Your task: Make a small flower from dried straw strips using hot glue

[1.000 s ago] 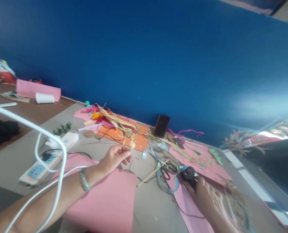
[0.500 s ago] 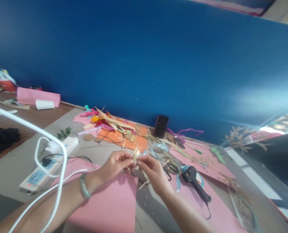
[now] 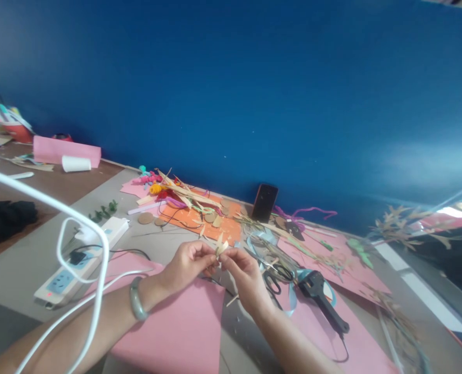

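Between my fingertips is a small bunch of pale dried leaves (image 3: 221,246), its pointed tips fanning upward. My left hand (image 3: 190,262), below a green bangle (image 3: 138,298), pinches the bunch at its base. From the other side my right hand (image 3: 244,272) holds the same base between thumb and forefinger. Both hands hover over the edge of a pink paper sheet (image 3: 176,332). A pair of black-handled scissors (image 3: 273,283) lies just right of my right hand, and a black glue gun (image 3: 322,300) lies farther right on pink paper.
A white power strip (image 3: 65,280) and a looping white cable (image 3: 103,259) are at the left. Dried stalks (image 3: 182,192) lie on orange paper (image 3: 200,221) at the back. A dark phone (image 3: 265,202) leans against the blue wall (image 3: 231,93). A white paper cup (image 3: 76,164) lies far left.
The leaf tips between my fingers have spread and turned a little to the right. The view has shifted slightly, and more of the scissors shows beside my right hand.
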Demonstrator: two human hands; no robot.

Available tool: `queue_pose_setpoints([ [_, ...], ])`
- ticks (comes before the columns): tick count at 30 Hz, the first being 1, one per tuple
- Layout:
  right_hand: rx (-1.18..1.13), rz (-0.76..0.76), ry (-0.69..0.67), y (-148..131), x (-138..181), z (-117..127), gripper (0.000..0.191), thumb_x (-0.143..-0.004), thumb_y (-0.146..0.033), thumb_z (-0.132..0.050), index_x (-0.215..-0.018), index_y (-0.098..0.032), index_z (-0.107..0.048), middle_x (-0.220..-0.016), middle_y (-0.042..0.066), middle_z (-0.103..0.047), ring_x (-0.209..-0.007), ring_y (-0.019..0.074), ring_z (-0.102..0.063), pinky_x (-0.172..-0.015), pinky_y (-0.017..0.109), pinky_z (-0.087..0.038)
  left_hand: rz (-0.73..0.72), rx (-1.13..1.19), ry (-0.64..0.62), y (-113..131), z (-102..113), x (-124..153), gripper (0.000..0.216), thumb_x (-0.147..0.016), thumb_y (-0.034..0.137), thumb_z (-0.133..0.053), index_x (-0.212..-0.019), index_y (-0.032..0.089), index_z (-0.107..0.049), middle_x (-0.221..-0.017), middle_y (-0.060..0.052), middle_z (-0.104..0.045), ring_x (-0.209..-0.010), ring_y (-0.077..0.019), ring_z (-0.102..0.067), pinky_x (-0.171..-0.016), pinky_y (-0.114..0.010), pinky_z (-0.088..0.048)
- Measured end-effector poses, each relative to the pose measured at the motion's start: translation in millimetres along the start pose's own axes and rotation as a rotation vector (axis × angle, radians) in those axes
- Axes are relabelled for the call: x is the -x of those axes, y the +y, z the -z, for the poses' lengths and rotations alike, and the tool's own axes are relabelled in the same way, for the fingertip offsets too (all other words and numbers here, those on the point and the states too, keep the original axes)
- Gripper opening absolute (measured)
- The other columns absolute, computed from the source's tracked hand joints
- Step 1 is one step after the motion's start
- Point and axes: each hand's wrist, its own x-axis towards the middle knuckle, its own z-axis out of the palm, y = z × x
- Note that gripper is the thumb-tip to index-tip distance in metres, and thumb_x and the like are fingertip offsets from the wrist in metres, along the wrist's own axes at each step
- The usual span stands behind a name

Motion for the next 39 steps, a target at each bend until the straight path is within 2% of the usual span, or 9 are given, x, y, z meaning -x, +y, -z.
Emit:
queue_pose_setpoints([
  [10,0.149,0.029,0.042,1,-1,-1,0.022,-0.075,-0.037,-0.07,-0.072,-0.016,-0.067,-0.063,-0.001,-0.06,-0.062,0.0135,-0.052,-0.063,0.026,-0.041,-0.047,-0.137,0.067,-7,-1,3,0.022,-0.082,0.035,-0.064,-0.082,0.013,-0.063,-0.068,-0.004,-0.065,-0.062,-0.014,-0.062,-0.059,-0.024,-0.05],
  [20,0.214,0.03,0.078,7,-4,-1,0.021,-0.074,-0.035,-0.07,-0.07,-0.015,-0.07,-0.065,0.002,-0.066,-0.065,0.0157,-0.057,-0.065,0.027,-0.043,-0.189,-0.404,0.123,-12,1,4,0.026,-0.084,0.039,-0.059,-0.081,0.014,-0.066,-0.07,-0.004,-0.067,-0.062,-0.0141,-0.059,-0.056,-0.022,-0.044],
  [30,0.236,0.067,0.11,3,0,-7,0.016,-0.074,-0.031,-0.068,-0.068,-0.017,-0.071,-0.067,0.003,-0.068,-0.068,0.0195,-0.061,-0.068,0.031,-0.047,-0.223,-0.37,0.174,-15,0,3,0.022,-0.082,0.036,-0.06,-0.082,0.016,-0.069,-0.068,-0.004,-0.068,-0.062,-0.0167,-0.06,-0.056,-0.024,-0.044],
  [39,0.214,0.045,0.105,4,1,-8,0.021,-0.075,-0.036,-0.069,-0.072,-0.016,-0.072,-0.07,0.004,-0.069,-0.07,0.0193,-0.061,-0.069,0.032,-0.048,-0.257,-0.489,0.204,-15,0,4,0.017,-0.082,0.031,-0.058,-0.08,0.017,-0.067,-0.068,-0.002,-0.067,-0.063,-0.015,-0.057,-0.059,-0.024,-0.043],
])
